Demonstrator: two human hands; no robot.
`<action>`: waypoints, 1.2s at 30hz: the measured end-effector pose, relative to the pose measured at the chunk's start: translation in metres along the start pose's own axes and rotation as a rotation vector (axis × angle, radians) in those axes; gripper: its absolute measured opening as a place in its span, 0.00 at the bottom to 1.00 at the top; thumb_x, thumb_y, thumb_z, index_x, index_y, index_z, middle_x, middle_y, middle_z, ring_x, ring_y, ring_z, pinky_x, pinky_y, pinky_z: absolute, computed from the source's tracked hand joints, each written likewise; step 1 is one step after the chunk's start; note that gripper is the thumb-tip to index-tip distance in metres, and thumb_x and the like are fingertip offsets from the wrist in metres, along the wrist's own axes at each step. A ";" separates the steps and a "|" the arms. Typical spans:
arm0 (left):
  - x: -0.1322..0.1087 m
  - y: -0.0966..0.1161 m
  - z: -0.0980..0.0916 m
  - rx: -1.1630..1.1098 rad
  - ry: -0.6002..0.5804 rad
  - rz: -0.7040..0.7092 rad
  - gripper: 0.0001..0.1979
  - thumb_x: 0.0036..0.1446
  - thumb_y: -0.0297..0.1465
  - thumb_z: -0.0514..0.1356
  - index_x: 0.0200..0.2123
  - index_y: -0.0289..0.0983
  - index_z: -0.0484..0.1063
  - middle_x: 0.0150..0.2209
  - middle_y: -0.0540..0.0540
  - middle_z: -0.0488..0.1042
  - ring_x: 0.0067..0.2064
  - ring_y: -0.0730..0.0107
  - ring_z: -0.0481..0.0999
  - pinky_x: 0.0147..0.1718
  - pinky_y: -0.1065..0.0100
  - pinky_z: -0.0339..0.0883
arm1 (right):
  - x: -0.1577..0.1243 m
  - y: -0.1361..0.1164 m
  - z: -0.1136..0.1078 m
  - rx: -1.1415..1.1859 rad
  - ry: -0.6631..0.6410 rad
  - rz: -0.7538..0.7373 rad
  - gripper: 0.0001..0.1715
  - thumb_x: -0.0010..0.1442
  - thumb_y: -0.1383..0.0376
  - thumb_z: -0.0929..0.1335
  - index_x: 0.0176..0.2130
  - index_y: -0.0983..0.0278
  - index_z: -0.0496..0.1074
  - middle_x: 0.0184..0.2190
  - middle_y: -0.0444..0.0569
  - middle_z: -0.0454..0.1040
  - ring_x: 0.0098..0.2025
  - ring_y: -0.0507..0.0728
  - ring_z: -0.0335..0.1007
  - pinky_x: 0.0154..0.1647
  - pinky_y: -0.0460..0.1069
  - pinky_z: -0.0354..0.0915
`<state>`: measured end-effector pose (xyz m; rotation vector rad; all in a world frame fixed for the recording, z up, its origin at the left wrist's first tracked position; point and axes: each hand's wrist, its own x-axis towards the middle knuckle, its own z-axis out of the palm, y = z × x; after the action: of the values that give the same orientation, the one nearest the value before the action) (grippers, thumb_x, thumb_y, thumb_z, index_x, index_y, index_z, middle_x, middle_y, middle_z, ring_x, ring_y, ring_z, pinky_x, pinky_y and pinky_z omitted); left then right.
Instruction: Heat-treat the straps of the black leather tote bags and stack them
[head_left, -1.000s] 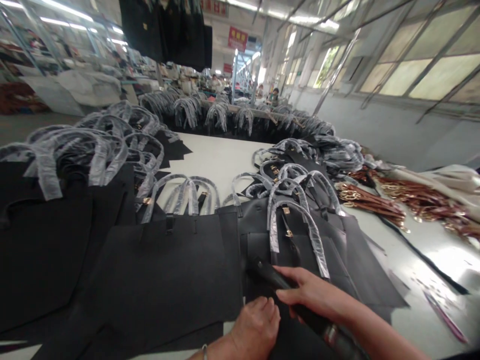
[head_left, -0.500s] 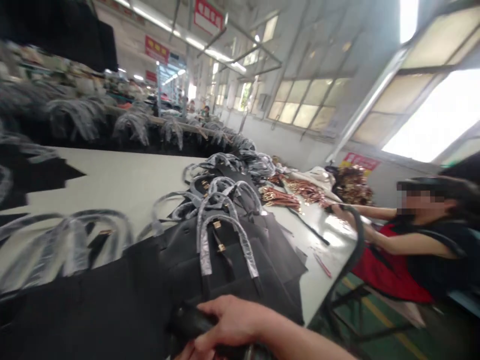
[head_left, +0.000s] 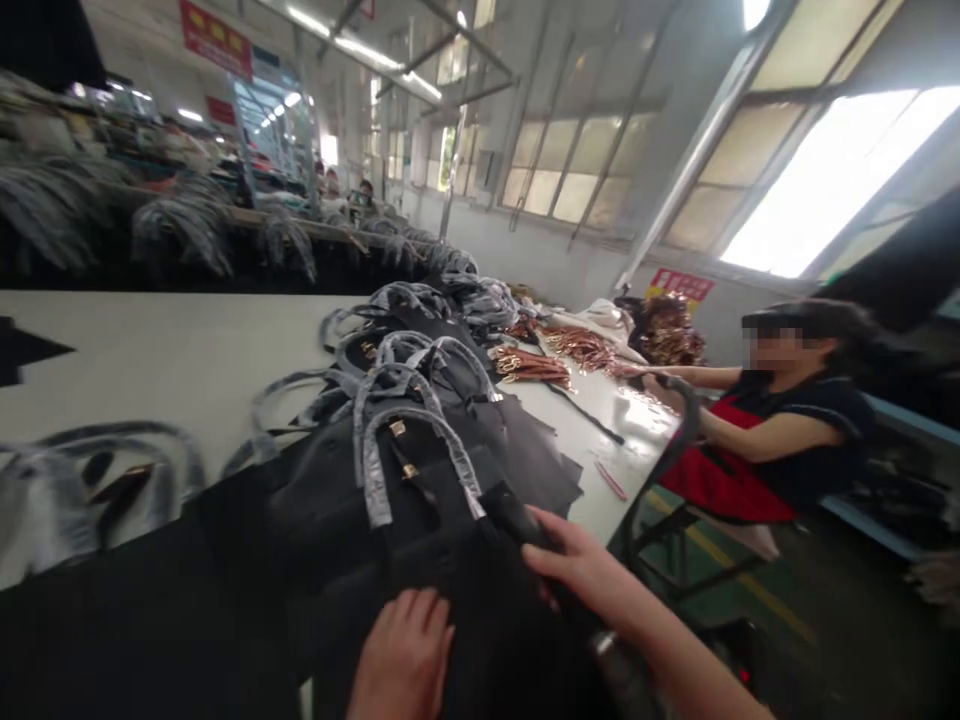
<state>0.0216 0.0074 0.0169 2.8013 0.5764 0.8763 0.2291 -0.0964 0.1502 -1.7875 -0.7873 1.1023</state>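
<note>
A black handbag panel (head_left: 480,590) lies before me, with a strap handle (head_left: 379,495) wrapped in clear film and a small gold clasp (head_left: 409,470) on a tab. My left hand (head_left: 405,650) rests on the panel, palm down, fingers stretched forward side by side. In my right hand (head_left: 581,560) is a long black hand-held tool (head_left: 517,520), its kind unclear; the fingers wrap round its body. The tool's front end is over the panel, close to the right foot of the handle; contact cannot be made out. Its back end runs under my forearm.
More black panels with film-wrapped handles (head_left: 450,370) are piled ahead on the white table (head_left: 187,350). Copper-coloured straps with metal hooks (head_left: 532,367) lie beyond, and a thin pinkish tool (head_left: 611,480) near the right edge. A co-worker in a red apron (head_left: 712,465) sits at the right.
My right hand has moved right and forward with the black tool. My left hand, barely visible before, now lies on the panel. The view has turned slightly right.
</note>
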 end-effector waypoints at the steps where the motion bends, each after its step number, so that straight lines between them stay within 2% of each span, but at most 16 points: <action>1: 0.012 0.009 0.002 -0.035 -0.071 -0.005 0.12 0.58 0.24 0.52 0.40 0.39 0.73 0.40 0.44 0.75 0.40 0.62 0.73 0.39 0.62 0.70 | -0.005 0.010 -0.012 0.023 0.041 0.045 0.35 0.55 0.57 0.69 0.60 0.60 0.61 0.24 0.38 0.66 0.20 0.49 0.64 0.20 0.43 0.63; 4: 0.059 0.025 0.021 -0.171 -0.223 0.018 0.11 0.58 0.21 0.52 0.39 0.37 0.71 0.40 0.44 0.73 0.42 0.64 0.71 0.43 0.63 0.69 | -0.015 0.033 -0.036 0.062 0.113 0.169 0.39 0.54 0.56 0.70 0.61 0.62 0.59 0.25 0.39 0.67 0.19 0.49 0.65 0.18 0.43 0.62; 6: 0.081 0.025 0.035 -0.168 -0.251 0.015 0.10 0.59 0.21 0.53 0.40 0.36 0.70 0.41 0.43 0.73 0.44 0.62 0.70 0.45 0.61 0.68 | -0.021 0.042 -0.041 0.082 0.123 0.198 0.40 0.53 0.56 0.70 0.61 0.63 0.59 0.26 0.40 0.68 0.19 0.49 0.65 0.17 0.43 0.62; 8: 0.091 0.019 0.046 -0.142 -0.234 0.000 0.11 0.59 0.24 0.54 0.45 0.35 0.69 0.45 0.42 0.72 0.48 0.60 0.68 0.48 0.57 0.66 | -0.023 0.044 -0.040 0.108 0.116 0.194 0.40 0.53 0.56 0.71 0.60 0.63 0.59 0.28 0.41 0.69 0.20 0.49 0.66 0.17 0.43 0.62; 11: 0.090 0.010 0.053 -0.145 -0.190 -0.036 0.19 0.59 0.27 0.56 0.55 0.34 0.64 0.56 0.40 0.68 0.55 0.57 0.65 0.54 0.53 0.62 | -0.020 0.043 -0.034 0.132 0.089 0.189 0.38 0.53 0.56 0.71 0.60 0.62 0.61 0.28 0.41 0.69 0.20 0.48 0.67 0.18 0.42 0.63; 14: 0.086 0.007 0.056 -0.177 -0.181 -0.080 0.27 0.58 0.28 0.56 0.60 0.34 0.58 0.62 0.39 0.62 0.58 0.56 0.62 0.56 0.53 0.60 | -0.011 0.041 -0.030 0.124 0.034 0.163 0.35 0.53 0.57 0.71 0.58 0.61 0.63 0.28 0.40 0.69 0.20 0.48 0.67 0.18 0.42 0.64; 17: 0.086 0.005 0.058 -0.248 -0.167 -0.126 0.33 0.55 0.29 0.58 0.63 0.33 0.53 0.62 0.37 0.60 0.59 0.55 0.61 0.58 0.54 0.58 | -0.001 0.039 -0.027 0.129 -0.032 0.142 0.35 0.53 0.58 0.71 0.58 0.61 0.63 0.28 0.40 0.69 0.19 0.48 0.66 0.17 0.43 0.63; 22: 0.088 -0.002 0.062 -0.414 -0.148 -0.208 0.42 0.50 0.30 0.64 0.64 0.33 0.46 0.57 0.35 0.65 0.58 0.56 0.65 0.57 0.54 0.60 | 0.017 0.027 -0.023 0.073 -0.133 0.156 0.33 0.54 0.59 0.70 0.57 0.62 0.64 0.28 0.40 0.69 0.18 0.47 0.65 0.16 0.42 0.62; 27: 0.084 -0.008 0.068 -0.439 -0.075 -0.155 0.43 0.52 0.30 0.61 0.66 0.35 0.41 0.61 0.35 0.60 0.61 0.54 0.61 0.58 0.52 0.60 | 0.034 0.017 -0.020 0.033 -0.165 0.142 0.25 0.53 0.63 0.69 0.52 0.60 0.69 0.26 0.39 0.70 0.18 0.47 0.66 0.17 0.41 0.64; 31: 0.084 -0.013 0.079 -0.426 -0.045 -0.146 0.42 0.55 0.32 0.60 0.66 0.36 0.40 0.61 0.35 0.61 0.61 0.51 0.63 0.56 0.50 0.63 | 0.035 0.014 -0.025 -0.004 -0.200 0.171 0.20 0.50 0.67 0.70 0.45 0.61 0.73 0.26 0.40 0.72 0.16 0.47 0.67 0.16 0.40 0.62; 36: 0.081 -0.016 0.087 -0.399 0.013 -0.080 0.39 0.56 0.31 0.58 0.66 0.38 0.39 0.63 0.36 0.56 0.62 0.51 0.60 0.57 0.49 0.62 | 0.038 0.017 -0.016 -0.006 -0.195 0.167 0.19 0.50 0.67 0.69 0.44 0.62 0.74 0.25 0.40 0.72 0.17 0.47 0.67 0.17 0.41 0.64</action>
<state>0.1279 0.0522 -0.0159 2.4008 0.4525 0.8819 0.2605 -0.0770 0.1247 -1.7944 -0.7663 1.4015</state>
